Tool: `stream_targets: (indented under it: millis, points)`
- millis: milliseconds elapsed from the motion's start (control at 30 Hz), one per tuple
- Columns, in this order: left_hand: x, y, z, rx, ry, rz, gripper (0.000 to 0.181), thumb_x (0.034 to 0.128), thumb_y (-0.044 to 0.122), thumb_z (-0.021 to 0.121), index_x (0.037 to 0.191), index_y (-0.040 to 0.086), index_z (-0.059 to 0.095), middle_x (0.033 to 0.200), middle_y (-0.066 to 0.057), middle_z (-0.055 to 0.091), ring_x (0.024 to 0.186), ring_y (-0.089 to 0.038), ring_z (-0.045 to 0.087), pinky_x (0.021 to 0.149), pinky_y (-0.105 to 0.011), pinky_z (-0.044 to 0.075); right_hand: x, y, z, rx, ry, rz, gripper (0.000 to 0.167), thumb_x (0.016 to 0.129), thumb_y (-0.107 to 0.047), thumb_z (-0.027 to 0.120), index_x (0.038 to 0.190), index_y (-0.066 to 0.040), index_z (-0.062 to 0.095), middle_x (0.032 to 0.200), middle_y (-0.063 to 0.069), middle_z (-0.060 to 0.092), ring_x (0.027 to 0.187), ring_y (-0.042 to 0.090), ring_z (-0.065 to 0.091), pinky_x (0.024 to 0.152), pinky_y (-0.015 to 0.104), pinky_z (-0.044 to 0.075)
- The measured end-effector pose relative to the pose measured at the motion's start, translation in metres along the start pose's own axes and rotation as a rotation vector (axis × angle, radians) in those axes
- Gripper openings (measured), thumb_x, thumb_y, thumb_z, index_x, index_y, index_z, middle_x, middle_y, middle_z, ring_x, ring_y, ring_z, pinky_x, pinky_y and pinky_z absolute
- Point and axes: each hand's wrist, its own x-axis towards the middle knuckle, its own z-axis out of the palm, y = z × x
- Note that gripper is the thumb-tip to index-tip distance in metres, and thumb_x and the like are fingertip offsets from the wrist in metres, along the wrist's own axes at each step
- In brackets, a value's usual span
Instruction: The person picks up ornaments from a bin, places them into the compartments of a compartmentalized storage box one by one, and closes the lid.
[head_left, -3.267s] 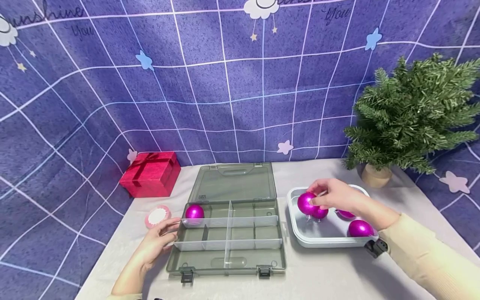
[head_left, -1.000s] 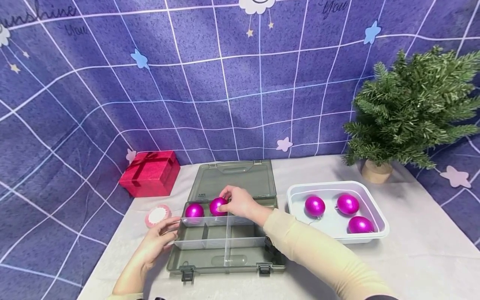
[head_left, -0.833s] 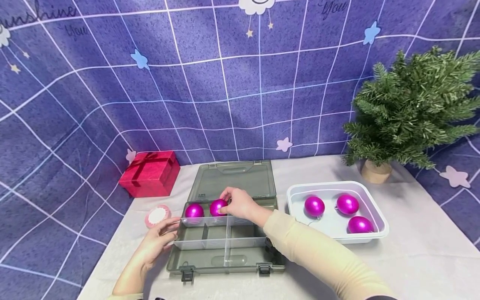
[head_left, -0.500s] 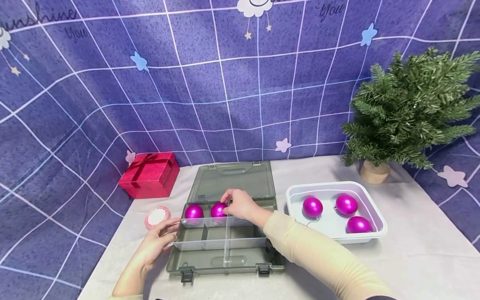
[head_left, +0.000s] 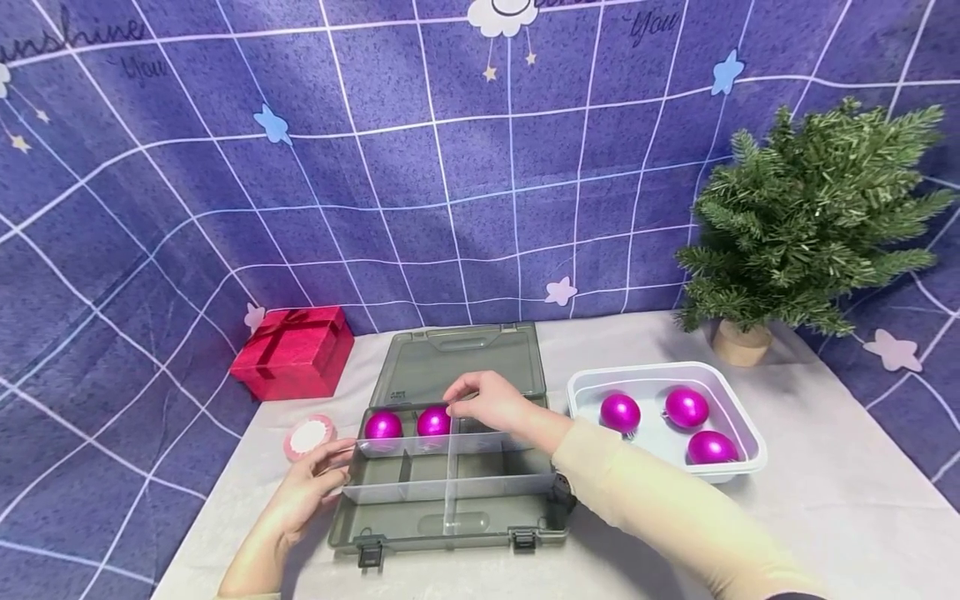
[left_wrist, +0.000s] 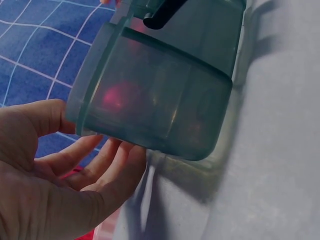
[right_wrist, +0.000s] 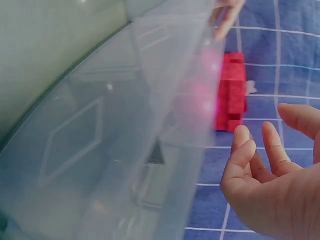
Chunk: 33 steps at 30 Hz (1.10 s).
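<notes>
While the right hand (head_left: 491,400) hangs over the back row of the grey divided box (head_left: 450,545), lower centre of the frame, its fingers are loosely bent, thumb tip apart from the rest, holding nothing. Fingertips just beside the right-hand magenta ball (head_left: 433,423); can't tell if they touch. That ball sits in the back row left of the long divider, next to the left magenta ball (head_left: 382,427). Left hand (head_left: 307,487): fingers relaxed, part spread, touching the box's left side, no full grip visible. Box lid (head_left: 461,362) folded back toward frame centre. White tray (head_left: 757,458), lower right, carries three more magenta balls (head_left: 620,413). Red gift box (head_left: 300,354) and pink-white round item (head_left: 309,437) lower left; artificial tree (head_left: 810,217) upper right. All on a pale surface (head_left: 840,517).
</notes>
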Motion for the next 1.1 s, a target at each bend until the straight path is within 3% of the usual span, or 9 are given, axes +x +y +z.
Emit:
stream_targets:
  millis: [167, 433, 533, 667, 767, 1100]
  points:
    - [0.000, 0.001, 0.000, 0.005, 0.000, -0.006, 0.059, 0.0912, -0.008, 0.053, 0.149, -0.010, 0.039, 0.144, -0.031, 0.047, 0.109, -0.017, 0.058, 0.087, -0.040, 0.050, -0.022, -0.010, -0.022, 0.105, -0.027, 0.018, 0.020, 0.090, -0.010, 0.073, 0.109, -0.001, 0.073, 0.098, 0.003, 0.071, 0.087, 0.017, 0.063, 0.080, 0.036, 0.055]
    - [0.001, 0.002, -0.002, 0.014, 0.002, -0.006, 0.060, 0.0914, -0.009, 0.052, 0.150, -0.009, 0.038, 0.145, -0.032, 0.046, 0.104, -0.018, 0.059, 0.086, -0.040, 0.050, -0.052, -0.016, -0.064, 0.225, -0.029, 0.043, 0.024, 0.093, -0.009, 0.069, 0.115, 0.003, 0.067, 0.100, 0.006, 0.066, 0.081, 0.014, 0.056, 0.076, 0.028, 0.049]
    - [0.002, 0.002, -0.003, 0.022, -0.006, -0.001, 0.060, 0.0919, -0.008, 0.053, 0.150, -0.010, 0.038, 0.145, -0.032, 0.046, 0.104, -0.017, 0.059, 0.086, -0.040, 0.050, -0.062, -0.016, -0.081, 0.253, -0.008, 0.052, 0.026, 0.094, -0.011, 0.068, 0.117, 0.002, 0.066, 0.103, 0.006, 0.068, 0.086, 0.015, 0.059, 0.081, 0.029, 0.049]
    - [0.003, 0.001, -0.003, 0.027, -0.013, -0.001, 0.060, 0.0922, -0.007, 0.053, 0.150, -0.010, 0.038, 0.145, -0.032, 0.045, 0.105, -0.017, 0.059, 0.086, -0.040, 0.050, -0.075, -0.010, -0.101, 0.281, 0.042, 0.075, 0.030, 0.096, -0.013, 0.067, 0.121, 0.003, 0.064, 0.108, 0.008, 0.070, 0.103, 0.022, 0.064, 0.092, 0.035, 0.050]
    - [0.002, 0.001, -0.003, 0.024, -0.011, -0.003, 0.059, 0.0925, -0.007, 0.053, 0.150, -0.010, 0.038, 0.145, -0.032, 0.045, 0.106, -0.017, 0.059, 0.086, -0.040, 0.050, -0.081, -0.002, -0.114, 0.318, 0.073, 0.103, 0.032, 0.097, -0.011, 0.065, 0.124, 0.005, 0.062, 0.111, 0.009, 0.068, 0.106, 0.023, 0.064, 0.094, 0.037, 0.050]
    - [0.002, -0.001, -0.001, 0.026, -0.012, 0.001, 0.058, 0.0939, -0.006, 0.053, 0.149, -0.010, 0.039, 0.145, -0.033, 0.045, 0.110, -0.018, 0.058, 0.088, -0.042, 0.049, -0.100, 0.031, -0.146, 0.362, 0.143, 0.228, 0.035, 0.097, -0.007, 0.063, 0.126, 0.012, 0.056, 0.108, 0.006, 0.066, 0.098, 0.013, 0.064, 0.092, 0.029, 0.053]
